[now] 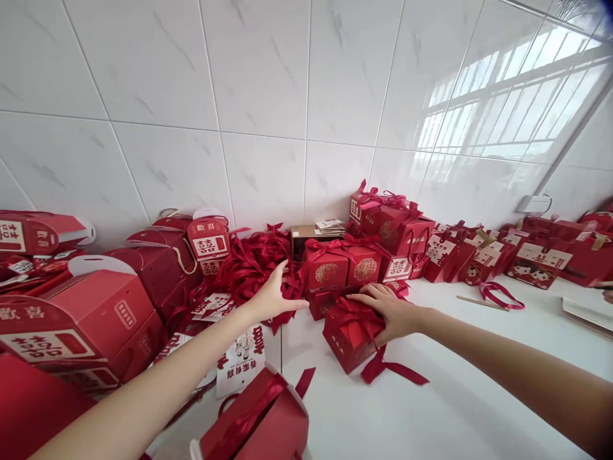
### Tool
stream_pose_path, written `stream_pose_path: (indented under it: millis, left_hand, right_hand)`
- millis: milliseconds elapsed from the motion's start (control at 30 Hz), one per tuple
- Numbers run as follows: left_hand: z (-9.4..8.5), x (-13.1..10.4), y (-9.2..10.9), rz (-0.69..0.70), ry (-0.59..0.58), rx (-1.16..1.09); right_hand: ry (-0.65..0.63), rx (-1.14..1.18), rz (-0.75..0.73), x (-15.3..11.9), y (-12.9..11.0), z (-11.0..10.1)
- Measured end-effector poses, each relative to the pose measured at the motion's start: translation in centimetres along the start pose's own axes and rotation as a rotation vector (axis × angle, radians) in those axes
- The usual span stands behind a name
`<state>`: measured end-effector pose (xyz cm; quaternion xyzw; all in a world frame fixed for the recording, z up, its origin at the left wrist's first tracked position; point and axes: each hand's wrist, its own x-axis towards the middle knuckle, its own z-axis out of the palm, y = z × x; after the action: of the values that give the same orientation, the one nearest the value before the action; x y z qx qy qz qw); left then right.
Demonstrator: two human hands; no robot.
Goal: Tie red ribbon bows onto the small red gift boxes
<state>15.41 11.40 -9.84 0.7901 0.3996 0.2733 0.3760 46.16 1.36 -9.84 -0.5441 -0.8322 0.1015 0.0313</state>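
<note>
My right hand (390, 313) lies over the top of a small red gift box (347, 342), with its fingers and thumb around the ribbon and upper edge. The box tilts a little on the white table, and loose tails of its dark red ribbon (395, 372) trail to the right. My left hand (275, 297) is open, thumb and fingers spread, holding nothing. Behind it lies a tangled heap of red ribbons (258, 262). More ribbon-tied boxes (328, 271) with gold emblems are stacked just behind my right hand.
Larger red boxes (90, 310) crowd the left, and an open red box (258, 421) stands in front. Printed cards (242, 358) lie beneath my left arm. Red bags (536, 262) line the tiled wall at right. Another person's hand (608, 292) shows near a notebook (587, 313).
</note>
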Motion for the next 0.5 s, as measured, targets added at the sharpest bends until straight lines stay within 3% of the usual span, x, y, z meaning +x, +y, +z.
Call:
stream_pose_path:
  millis: [267, 500]
  left_hand:
    - [1.1, 5.7, 1.2, 0.094, -0.02, -0.082]
    - [3.5, 6.8, 1.1, 0.205, -0.076, -0.193]
  right_hand:
    - [0.104, 0.052, 0.063, -1.8, -1.7, 1.4]
    - [0.055, 0.081, 0.175, -4.4, -4.3, 1.5]
